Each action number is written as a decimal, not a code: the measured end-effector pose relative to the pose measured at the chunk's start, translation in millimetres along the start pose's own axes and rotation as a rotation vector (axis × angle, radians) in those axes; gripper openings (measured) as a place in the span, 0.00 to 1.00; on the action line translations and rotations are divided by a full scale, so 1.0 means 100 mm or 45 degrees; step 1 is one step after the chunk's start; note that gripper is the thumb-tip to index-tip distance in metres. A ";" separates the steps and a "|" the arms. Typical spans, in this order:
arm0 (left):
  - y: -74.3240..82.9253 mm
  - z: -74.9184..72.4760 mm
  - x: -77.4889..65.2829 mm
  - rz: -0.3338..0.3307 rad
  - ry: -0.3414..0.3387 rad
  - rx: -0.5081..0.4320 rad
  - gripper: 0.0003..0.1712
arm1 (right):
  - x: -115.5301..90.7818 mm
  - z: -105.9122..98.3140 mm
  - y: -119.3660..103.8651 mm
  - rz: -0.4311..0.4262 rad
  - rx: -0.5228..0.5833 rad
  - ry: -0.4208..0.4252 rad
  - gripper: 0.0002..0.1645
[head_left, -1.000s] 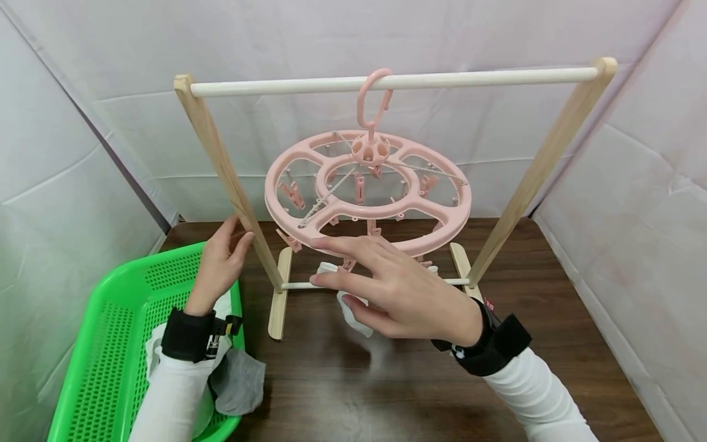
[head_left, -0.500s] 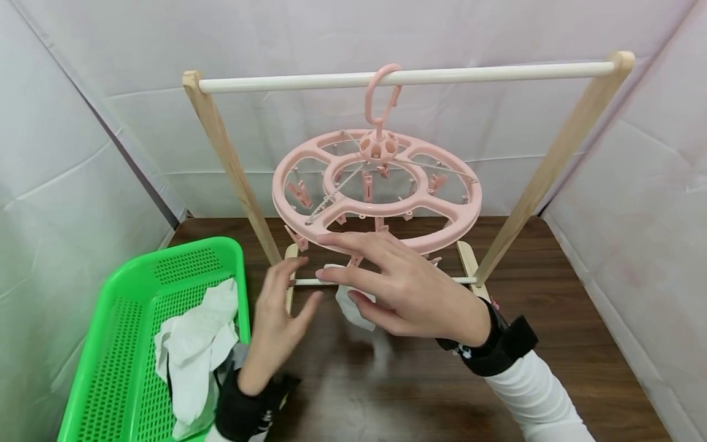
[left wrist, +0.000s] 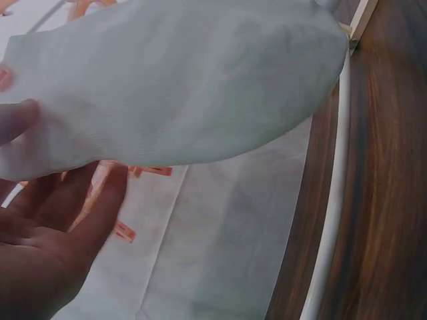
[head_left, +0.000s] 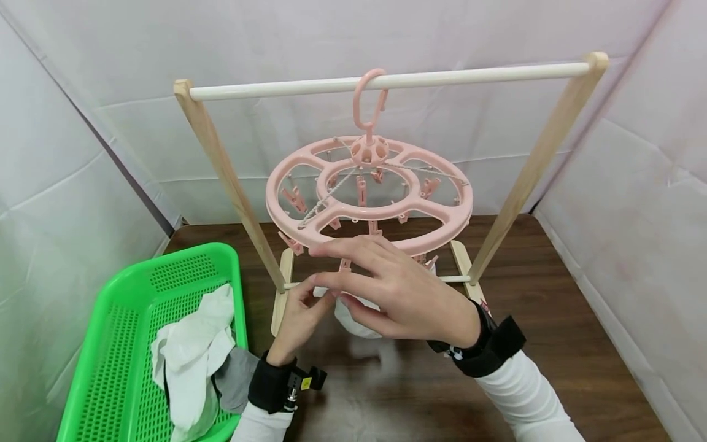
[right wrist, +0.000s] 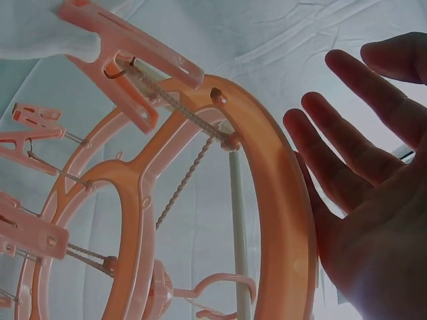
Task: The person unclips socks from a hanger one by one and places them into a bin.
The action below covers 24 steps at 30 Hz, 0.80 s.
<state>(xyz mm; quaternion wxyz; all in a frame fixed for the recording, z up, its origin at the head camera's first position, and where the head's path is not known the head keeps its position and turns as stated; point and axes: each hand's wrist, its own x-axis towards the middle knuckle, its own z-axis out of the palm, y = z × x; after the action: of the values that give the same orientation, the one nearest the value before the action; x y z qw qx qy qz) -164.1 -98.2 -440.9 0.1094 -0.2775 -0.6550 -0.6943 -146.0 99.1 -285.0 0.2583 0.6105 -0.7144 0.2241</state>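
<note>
My left hand (head_left: 301, 319) pinches a white sock (head_left: 356, 319) below the front of a pink round clip hanger (head_left: 458, 212). In the left wrist view that sock (left wrist: 220, 87) spreads wide with a rounded toe, my thumb (left wrist: 17, 120) on its near face and my other fingers (left wrist: 100, 207) behind. My right hand (head_left: 403, 288) is held in front of the hanger's rim, fingers spread and straight, hiding part of the sock. In the right wrist view it holds nothing beside the orange-lit ring (right wrist: 287, 233). A clip (right wrist: 133, 60) there bites white cloth (right wrist: 40, 33).
The hanger hooks over the white bar (head_left: 469, 78) of a wooden rack (head_left: 234, 190). At left, a green basket (head_left: 83, 344) holds white socks (head_left: 193, 344) and a grey one (head_left: 236, 377). More pink clips (head_left: 361, 191) dangle inside the ring. White sheets surround the brown table (head_left: 530, 356).
My left hand has come from beside the rack's left post down and right to the white sock, its fingers closing there. My right hand stays nearly in place.
</note>
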 end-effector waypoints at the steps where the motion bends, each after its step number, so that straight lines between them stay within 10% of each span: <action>1: -0.01 0.00 0.00 0.016 0.010 0.011 0.23 | 0.00 0.00 0.00 -0.002 0.002 0.003 0.21; 7: -0.05 -0.03 0.00 0.046 0.049 0.081 0.11 | -0.02 0.00 -0.06 -0.008 0.044 0.086 0.16; 14: -0.08 -0.02 -0.02 -0.013 0.096 0.081 0.10 | -0.20 0.08 -0.18 0.112 0.143 0.475 0.14; 20: -0.09 -0.02 -0.02 -0.012 0.117 0.098 0.09 | -0.53 0.39 -0.15 0.516 0.312 0.430 0.09; 24: -0.09 0.00 -0.04 -0.015 0.112 0.089 0.08 | -0.64 0.62 -0.06 0.809 0.437 0.343 0.24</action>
<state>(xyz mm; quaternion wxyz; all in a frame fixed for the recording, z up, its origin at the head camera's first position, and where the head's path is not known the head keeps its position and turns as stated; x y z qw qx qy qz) -165.6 -98.3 -451.2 0.1438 -0.2388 -0.6750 -0.6832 -137.9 107.3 -373.1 0.1614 0.3581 -0.7797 0.4876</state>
